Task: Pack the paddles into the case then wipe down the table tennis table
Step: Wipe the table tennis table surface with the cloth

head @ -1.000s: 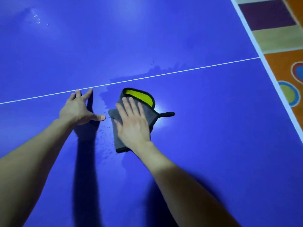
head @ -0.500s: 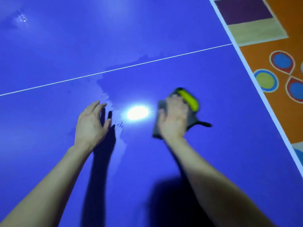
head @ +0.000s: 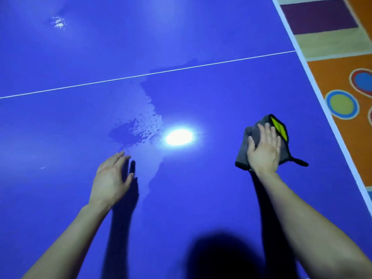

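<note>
Two bare hands stretch over a glossy blue table tennis table (head: 60,127), seen from the head camera I am watching through. The right hand (head: 263,150) lies flat on a crumpled grey cloth with black trim and a yellow patch (head: 242,156). Its fingers are straight and close together, pressing the cloth onto the table top near the white-striped right edge. The left hand (head: 110,178) is well apart from the cloth, palm down, fingers straight and nearly together, thumb spread. I cannot tell whether it touches the surface. Between the hands and a little farther out, I see a wet streaky patch (head: 141,125) and a bright oval lamp reflection (head: 179,137). A thin white line (head: 141,75) crosses the table beyond them. An orange patterned floor mat (head: 342,77) shows past the right edge.
</note>
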